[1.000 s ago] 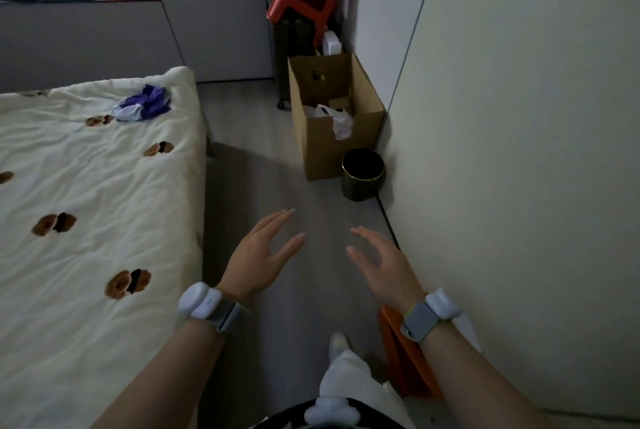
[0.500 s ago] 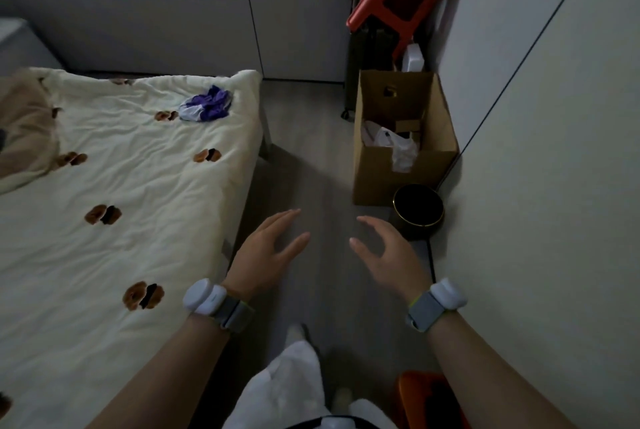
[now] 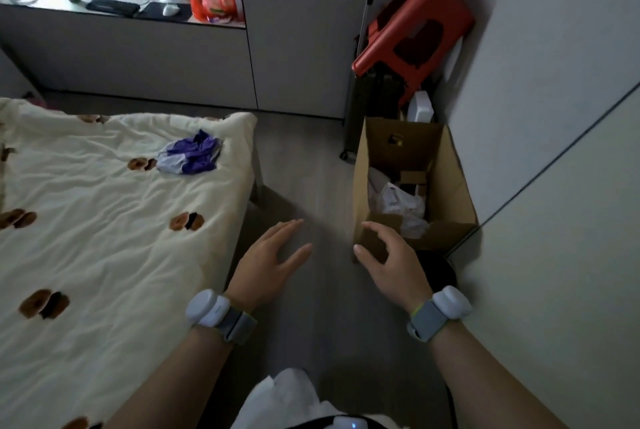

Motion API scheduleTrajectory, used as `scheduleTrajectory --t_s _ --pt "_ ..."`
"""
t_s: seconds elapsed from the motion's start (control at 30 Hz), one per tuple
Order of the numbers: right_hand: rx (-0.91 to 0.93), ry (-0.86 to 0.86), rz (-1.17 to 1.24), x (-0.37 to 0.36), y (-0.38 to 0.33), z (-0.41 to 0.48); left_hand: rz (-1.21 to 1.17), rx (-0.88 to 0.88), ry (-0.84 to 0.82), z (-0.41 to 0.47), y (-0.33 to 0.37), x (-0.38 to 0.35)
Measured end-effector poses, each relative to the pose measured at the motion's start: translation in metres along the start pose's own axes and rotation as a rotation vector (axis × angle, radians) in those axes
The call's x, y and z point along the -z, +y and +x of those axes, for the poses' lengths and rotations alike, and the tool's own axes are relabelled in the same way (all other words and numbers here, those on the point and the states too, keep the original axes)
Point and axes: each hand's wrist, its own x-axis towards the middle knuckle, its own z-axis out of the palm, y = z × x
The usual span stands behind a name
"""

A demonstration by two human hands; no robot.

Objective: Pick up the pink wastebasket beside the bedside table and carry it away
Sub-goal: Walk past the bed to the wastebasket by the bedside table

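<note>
Our left hand (image 3: 268,260): fingers straight and loosely spread, palm down, holding nothing, at lower centre of the frame over bare floor (image 3: 311,186). Our right hand (image 3: 393,264): fingers curved and apart, thumb out, holding nothing, in front of the near wall of the box (image 3: 453,186). Each wrist carries a rounded white band on a grey woven strap.

Just right of the right hand, partly hidden behind it: a dark round bin (image 3: 440,267), low, standing beside the wall (image 3: 554,186); its contents are hidden. We see no pink wastebasket; where it stands we cannot tell.

Box: brown cardboard, tall, open top, flaps folded in, centre right. It holds crumpled white plastic bags and small card pieces.

Behind the box, upper right: an orange-red plastic stool (image 3: 415,30), tilted, resting on a dark case.

Floor: smooth grey, a narrow open lane running up the centre between box and bed (image 3: 104,238).

Bed, left half: cream quilt, soft and wrinkled, with brown patches; its edge borders the lane. On it, a crumpled purple-and-white cloth (image 3: 190,156).

Upper left: a desk (image 3: 104,9) with keyboard, mouse and a red bag.
</note>
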Motion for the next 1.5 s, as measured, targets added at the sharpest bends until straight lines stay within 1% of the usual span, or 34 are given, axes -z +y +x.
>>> scheduleTrajectory --t_s 0.07,0.13,0.17,0.23,0.3,0.37,0.4,0.5,0.57,0.67,0.73,0.83,0.87,1.0,1.13,1.23,1.37,1.43,1.5 --pt "0.015 0.007 -0.017 0.000 -0.003 0.020 0.005 -0.016 0.013 0.023 -0.004 0.008" --pt "-0.019 0.006 -0.022 -0.003 -0.004 0.058 -0.016 0.009 0.001 0.064 -0.013 0.019" --pt "-0.019 0.001 -0.032 -0.004 -0.006 0.061 -0.005 0.007 0.003 0.068 -0.013 0.022" --pt "-0.028 -0.009 -0.043 -0.005 -0.005 0.100 -0.006 0.028 -0.013 0.107 -0.020 0.029" --pt "-0.018 -0.008 -0.060 -0.005 -0.003 0.120 0.005 0.031 -0.023 0.125 -0.024 0.031" --pt "-0.024 -0.047 -0.060 -0.009 0.009 0.173 -0.015 0.074 -0.035 0.172 -0.038 0.029" --pt "-0.003 -0.039 -0.073 -0.009 0.008 0.180 0.002 0.061 -0.033 0.179 -0.037 0.031" --pt "-0.002 -0.041 -0.059 -0.009 0.019 0.248 0.002 0.074 -0.043 0.246 -0.041 0.031" --pt "0.013 -0.057 -0.061 -0.009 0.021 0.278 0.013 0.052 -0.028 0.276 -0.035 0.032" --pt "0.010 -0.081 -0.043 0.001 0.018 0.354 0.045 0.060 -0.009 0.352 -0.027 0.040" --pt "0.045 -0.068 -0.037 0.003 0.013 0.386 0.076 0.049 0.000 0.381 -0.025 0.045" --pt "0.074 -0.082 -0.082 0.010 0.007 0.460 0.081 0.066 0.029 0.442 -0.020 0.051" --pt "0.088 -0.080 -0.102 0.011 0.002 0.468 0.100 0.055 0.037 0.448 -0.019 0.053" --pt "0.078 -0.139 -0.066 0.003 -0.008 0.546 0.093 0.103 0.062 0.512 -0.038 0.073" --pt "0.068 -0.120 -0.006 -0.016 -0.008 0.615 0.089 0.119 0.060 0.574 -0.065 0.088" --pt "0.087 -0.122 -0.005 -0.027 -0.012 0.657 0.084 0.104 0.069 0.613 -0.080 0.098" --pt "0.099 -0.117 -0.003 -0.034 -0.036 0.729 0.069 0.064 0.089 0.681 -0.099 0.126" --pt "0.100 -0.065 0.006 -0.037 -0.046 0.770 0.061 0.048 0.067 0.723 -0.109 0.142" --pt "0.117 -0.039 0.013 -0.038 -0.052 0.792 0.073 0.020 0.062 0.751 -0.114 0.153"
